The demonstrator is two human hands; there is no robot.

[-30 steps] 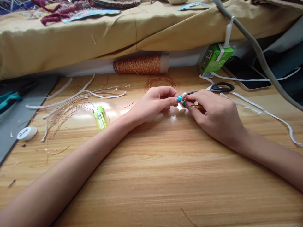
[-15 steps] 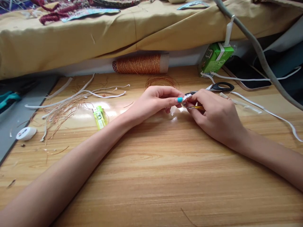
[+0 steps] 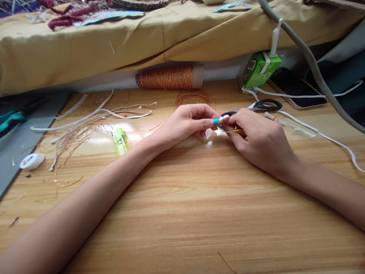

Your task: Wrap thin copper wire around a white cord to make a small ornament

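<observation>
My left hand [image 3: 189,121] is closed in a pinch on a small white looped piece [image 3: 224,118], thumb on top. My right hand [image 3: 262,142] meets it from the right, its fingertips at the same piece. Between the right thumb and fingers lies a slim yellow-handled tool [image 3: 237,131] with a thin pointed end; its kind is not clear. Just behind the hands rest black-handled scissors [image 3: 268,104], partly hidden by the right hand. Coiled orange thread [image 3: 195,98] lies beyond the left fingers.
An orange thread cone [image 3: 168,78] lies at the back, left of a green drink carton [image 3: 260,70] and a phone [image 3: 298,89]. White cords [image 3: 76,121] and thread scraps are strewn leftward, near a lime lighter [image 3: 120,141]. A grey cable [image 3: 310,61] hangs at right.
The white piece has turned slightly between my fingertips and now shows a rounded loop. Both hands stay in almost the same place, and the yellow-handled tool has shifted only a little.
</observation>
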